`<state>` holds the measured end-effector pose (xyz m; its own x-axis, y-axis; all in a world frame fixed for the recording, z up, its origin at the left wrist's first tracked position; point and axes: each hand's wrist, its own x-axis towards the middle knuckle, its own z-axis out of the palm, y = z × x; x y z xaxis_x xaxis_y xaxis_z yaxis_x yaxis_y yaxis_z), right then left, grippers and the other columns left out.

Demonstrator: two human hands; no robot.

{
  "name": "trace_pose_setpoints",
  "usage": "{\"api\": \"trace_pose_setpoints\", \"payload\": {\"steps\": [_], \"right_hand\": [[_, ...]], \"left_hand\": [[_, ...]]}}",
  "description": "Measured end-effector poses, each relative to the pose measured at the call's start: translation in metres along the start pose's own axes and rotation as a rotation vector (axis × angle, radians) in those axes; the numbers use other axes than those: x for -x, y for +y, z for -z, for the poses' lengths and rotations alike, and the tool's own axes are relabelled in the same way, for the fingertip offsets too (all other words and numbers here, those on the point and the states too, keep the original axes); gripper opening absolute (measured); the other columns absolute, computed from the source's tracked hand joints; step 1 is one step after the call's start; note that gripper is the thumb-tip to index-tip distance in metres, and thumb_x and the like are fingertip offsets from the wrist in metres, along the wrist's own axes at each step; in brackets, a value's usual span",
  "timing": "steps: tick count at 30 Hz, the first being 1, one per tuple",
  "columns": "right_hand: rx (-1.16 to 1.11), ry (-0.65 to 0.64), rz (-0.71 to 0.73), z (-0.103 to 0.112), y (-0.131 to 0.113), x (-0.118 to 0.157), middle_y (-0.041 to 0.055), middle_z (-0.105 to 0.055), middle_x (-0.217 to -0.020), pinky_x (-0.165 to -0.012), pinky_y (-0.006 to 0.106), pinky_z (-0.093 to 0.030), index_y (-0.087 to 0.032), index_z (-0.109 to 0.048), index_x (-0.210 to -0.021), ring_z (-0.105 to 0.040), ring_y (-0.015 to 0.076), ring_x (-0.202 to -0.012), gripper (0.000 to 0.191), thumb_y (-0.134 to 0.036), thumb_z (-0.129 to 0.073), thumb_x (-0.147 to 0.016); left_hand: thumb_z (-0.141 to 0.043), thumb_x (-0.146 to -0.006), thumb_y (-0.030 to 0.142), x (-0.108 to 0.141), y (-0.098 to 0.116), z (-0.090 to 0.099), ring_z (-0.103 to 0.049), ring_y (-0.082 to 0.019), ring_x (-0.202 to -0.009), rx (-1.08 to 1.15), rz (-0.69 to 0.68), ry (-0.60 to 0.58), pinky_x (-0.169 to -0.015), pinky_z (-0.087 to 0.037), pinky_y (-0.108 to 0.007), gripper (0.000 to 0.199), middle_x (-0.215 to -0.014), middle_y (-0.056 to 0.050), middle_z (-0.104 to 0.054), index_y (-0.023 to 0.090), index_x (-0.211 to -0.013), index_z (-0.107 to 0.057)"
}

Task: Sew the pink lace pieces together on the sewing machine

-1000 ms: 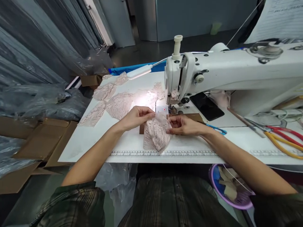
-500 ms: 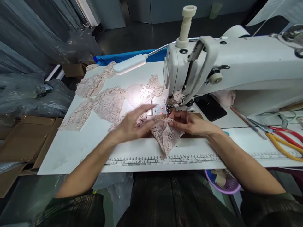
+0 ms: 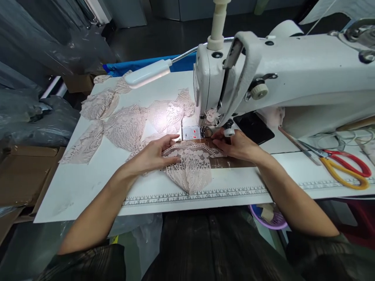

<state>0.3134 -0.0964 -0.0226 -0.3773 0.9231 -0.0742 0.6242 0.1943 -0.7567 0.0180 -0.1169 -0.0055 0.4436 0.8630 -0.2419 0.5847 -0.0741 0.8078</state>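
A pale pink lace piece (image 3: 190, 168), pointed toward the table's front edge, lies spread on a brown strip (image 3: 234, 162) in front of the sewing machine (image 3: 216, 86). At its left side is my left hand (image 3: 150, 156), with thumb and forefinger apart and the thumb resting on the lace; some fingers are hidden. My right hand (image 3: 236, 145) pinches the lace's right end between thumb and fingers, close by the presser foot. Just behind the lace sits the metal needle plate (image 3: 190, 133) with red marks.
Several joined lace pieces (image 3: 125, 127) trail over the left of the table (image 3: 88, 187). A lamp (image 3: 149, 73) hangs above them. Right of my hand are a black phone (image 3: 254, 128) and scissors (image 3: 345, 168). A printed ruler (image 3: 166, 200) runs along the front edge; a purple basket (image 3: 274, 225) stands below.
The lace, bunched and folded before, now lies flatter and wider, its scalloped edge stretched out. My left hand has come down onto its left side. The view has shifted slightly.
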Motion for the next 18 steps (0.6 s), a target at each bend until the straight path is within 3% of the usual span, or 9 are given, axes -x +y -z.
{"api": "trace_pose_setpoints", "payload": {"steps": [4,8,13,15,18], "right_hand": [[-0.008,0.021,-0.001,-0.002,0.0,0.001,0.0018,-0.061,-0.073,-0.055,0.028,-0.035,-0.017,-0.063,-0.093,-0.049,0.0118,-0.059,0.023,-0.038,-0.052,-0.09],[-0.033,0.023,0.009,-0.003,-0.002,0.002,0.0018,-0.06,-0.071,-0.054,0.027,-0.035,-0.017,-0.062,-0.091,-0.05,0.0119,-0.058,0.021,-0.035,-0.051,-0.091],[-0.148,0.032,-0.003,-0.001,-0.003,0.005,0.0016,-0.059,-0.068,-0.051,0.026,-0.036,-0.015,-0.063,-0.092,-0.051,0.0109,-0.055,0.026,-0.038,-0.053,-0.092],[-0.252,-0.039,-0.016,0.003,-0.007,0.009,0.0025,-0.059,-0.068,-0.052,0.025,-0.038,-0.014,-0.064,-0.087,-0.052,0.0114,-0.058,0.032,-0.045,-0.055,-0.091],[-0.484,-0.309,-0.088,0.006,-0.02,0.015,0.0067,-0.063,-0.075,-0.05,0.023,-0.04,-0.012,-0.065,-0.089,-0.055,0.0119,-0.061,0.05,-0.061,-0.05,-0.091]], "left_hand": [[-0.069,-0.082,0.049,0.0,-0.001,0.003,-0.061,-0.017,-0.081,-0.008,0.016,0.05,-0.064,-0.047,-0.025,0.063,-0.096,-0.006,-0.066,0.019,-0.135,-0.052],[-0.065,-0.086,0.046,0.0,0.001,0.005,-0.051,-0.01,-0.06,0.002,0.046,0.022,-0.05,-0.037,-0.021,0.039,-0.075,-0.003,-0.063,0.017,-0.112,-0.066],[-0.068,-0.084,0.04,0.0,0.005,0.009,-0.055,-0.01,-0.063,0.05,0.006,0.053,-0.052,-0.04,-0.021,0.025,-0.077,-0.005,-0.067,0.015,-0.091,-0.069],[-0.068,-0.085,0.039,0.002,0.011,0.007,-0.055,-0.009,-0.059,0.072,0.018,0.074,-0.05,-0.04,-0.02,0.024,-0.074,-0.004,-0.067,0.016,-0.087,-0.068],[-0.064,-0.089,0.04,0.008,0.026,-0.005,-0.055,-0.008,-0.051,0.208,-0.029,0.0,-0.044,-0.041,-0.019,0.024,-0.069,-0.002,-0.065,0.016,-0.091,-0.067]]}}
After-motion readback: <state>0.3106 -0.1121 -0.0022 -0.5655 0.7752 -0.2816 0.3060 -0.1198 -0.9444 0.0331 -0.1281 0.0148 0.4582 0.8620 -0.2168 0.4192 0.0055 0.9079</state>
